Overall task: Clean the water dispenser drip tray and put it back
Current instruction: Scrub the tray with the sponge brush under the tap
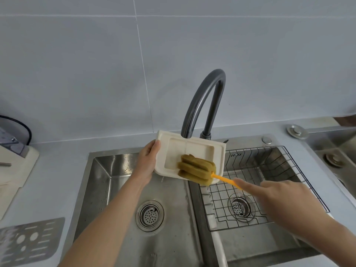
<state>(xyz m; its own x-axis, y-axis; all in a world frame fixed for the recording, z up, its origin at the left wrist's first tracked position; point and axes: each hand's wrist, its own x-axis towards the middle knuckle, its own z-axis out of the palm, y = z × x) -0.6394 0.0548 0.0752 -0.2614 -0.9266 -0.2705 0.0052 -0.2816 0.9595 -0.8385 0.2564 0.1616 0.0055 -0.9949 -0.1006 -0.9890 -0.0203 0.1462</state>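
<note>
Right hand (285, 201) presses sponge brush (196, 169) against held drip tray (194, 149).

The tray (189, 151) is cream plastic, a shallow rectangle with rounded corners, a raised rim and a recessed inner panel split by a thin centre line. It is held tilted above the sink (107, 182), its inner face turned toward the camera, over the divider between the two basins and just under the faucet spout. A sponge brush (196, 171), olive-green ribbed foam on a thin orange handle, lies pressed against the tray's lower right part, its handle pointing down and right.
</note>
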